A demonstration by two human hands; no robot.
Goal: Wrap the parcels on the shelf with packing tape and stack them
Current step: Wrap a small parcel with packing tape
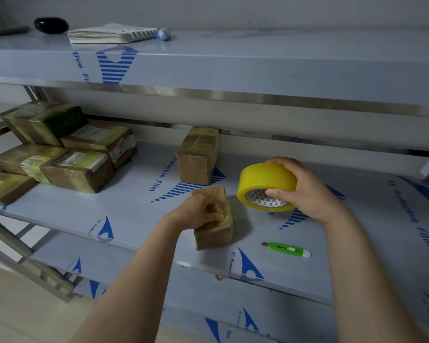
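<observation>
Nearest me, my left hand [198, 210] grips the small brown cardboard parcel [214, 233] on the steel shelf [134, 214], and my right hand [305, 191], just right of that parcel, holds the yellow packing-tape roll [265, 181]. Taped brown boxes [77, 169] lie stacked well left of it; this parcel, and perhaps 1 upright box [197, 157] behind it, seem left to do.

Shelves: steel shelves [307, 68] are wearing white film with blue print, standing on metal legs [8, 237].
Wall: a plain grey wall [282, 11] is running behind.
Floor: pale tiles [13, 305] are showing lower left.
Light: dim, even light is falling.
</observation>
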